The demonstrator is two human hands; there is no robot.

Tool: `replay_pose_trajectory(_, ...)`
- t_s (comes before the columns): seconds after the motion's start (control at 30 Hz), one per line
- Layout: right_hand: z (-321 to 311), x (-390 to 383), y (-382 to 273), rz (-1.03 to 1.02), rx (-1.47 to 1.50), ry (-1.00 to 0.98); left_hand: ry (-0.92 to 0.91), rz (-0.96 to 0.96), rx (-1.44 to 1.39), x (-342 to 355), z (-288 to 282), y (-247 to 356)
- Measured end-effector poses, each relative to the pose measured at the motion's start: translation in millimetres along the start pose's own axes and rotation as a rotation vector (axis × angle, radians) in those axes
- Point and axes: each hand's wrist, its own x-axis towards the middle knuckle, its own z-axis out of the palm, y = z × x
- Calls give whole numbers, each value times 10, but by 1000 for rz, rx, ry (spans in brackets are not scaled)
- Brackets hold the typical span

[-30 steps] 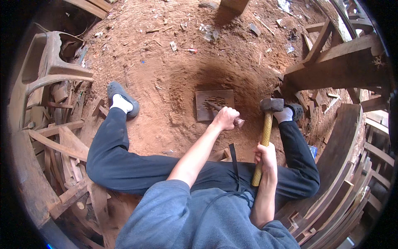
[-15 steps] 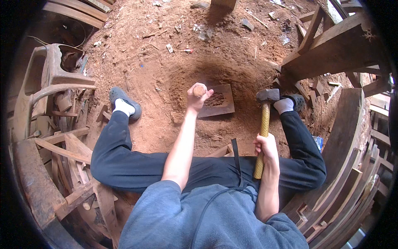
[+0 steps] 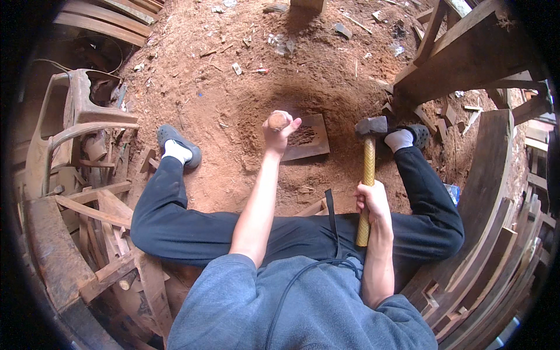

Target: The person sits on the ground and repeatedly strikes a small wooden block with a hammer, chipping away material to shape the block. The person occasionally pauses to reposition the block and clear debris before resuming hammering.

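Note:
My left hand (image 3: 280, 135) is closed around an upright tool with a round wooden handle (image 3: 277, 121), seen end-on from above. Its lower end is hidden by the hand. Beneath and beside it, a flat wooden board (image 3: 319, 140) lies on the ground, its middle marked with dark, rough cuts; whether the tool touches it cannot be seen. My right hand (image 3: 374, 199) grips a hammer (image 3: 369, 163) by its yellow textured handle. The hammer's grey metal head (image 3: 371, 126) points away from me, to the right of the board and close to my right shoe.
Reddish sawdust and scraps (image 3: 233, 99) cover the ground. A dusty plastic chair (image 3: 87, 111) and wooden frames (image 3: 111, 210) stand at the left. Leaning timbers (image 3: 478, 192) and a large wooden beam (image 3: 461, 70) crowd the right. My legs spread either side of the board.
The view has shifted slightly. The hammer has edged a little left and away from me, while my left hand stays beside the board with the tool in its grip.

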Motion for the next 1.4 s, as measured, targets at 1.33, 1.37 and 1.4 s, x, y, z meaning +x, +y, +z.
replay_pose_trajectory(1.33,40,20,-32,40,-13,16,145,94,559,-29,-664,354)
replay_pose_trajectory(1.37,38,23,-30,46,6,16,102,234,571,161,-822,490)
replay_pose_trajectory(1.4,40,32,-32,64,40,11,99,337,572,354,-926,624)
